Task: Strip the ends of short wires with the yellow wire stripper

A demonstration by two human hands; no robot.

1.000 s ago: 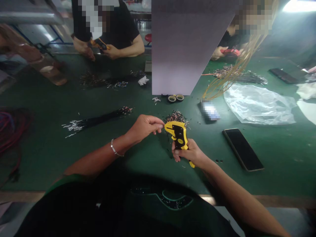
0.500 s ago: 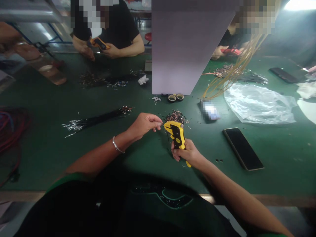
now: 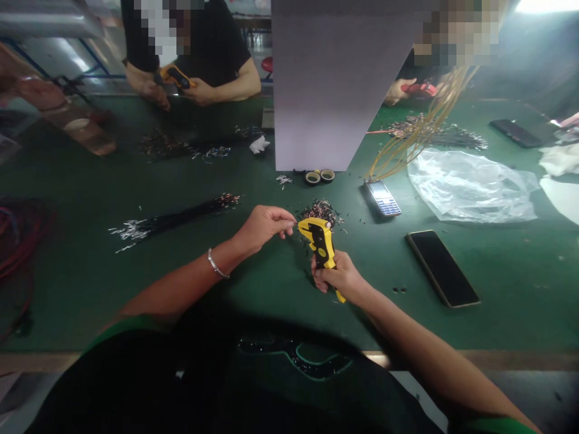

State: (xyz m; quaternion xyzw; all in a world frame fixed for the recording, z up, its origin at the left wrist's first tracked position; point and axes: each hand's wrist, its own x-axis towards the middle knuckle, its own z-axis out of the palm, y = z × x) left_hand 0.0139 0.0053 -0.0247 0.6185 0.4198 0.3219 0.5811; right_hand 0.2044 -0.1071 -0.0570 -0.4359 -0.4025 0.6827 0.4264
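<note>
My right hand is wrapped round the handles of a yellow and black wire stripper, its head pointing up and to the left. Close beside the stripper's jaws, my left hand is closed in a pinch. Whatever lies between its fingertips is too small to make out. Behind the tool's head is a heap of short dark and coppery wire pieces. To the left lies a bundle of black wires, silvery at one end and coppery at the other.
Two tape rolls sit below a grey panel. At right are a keypad phone, a smartphone and a clear plastic bag. Red cables lie far left. Across the green table, co-workers hold tools.
The view has shifted slightly, so most things appear a little further left and higher. Both my hands keep nearly the same pose, with the stripper still beside my left fingertips.
</note>
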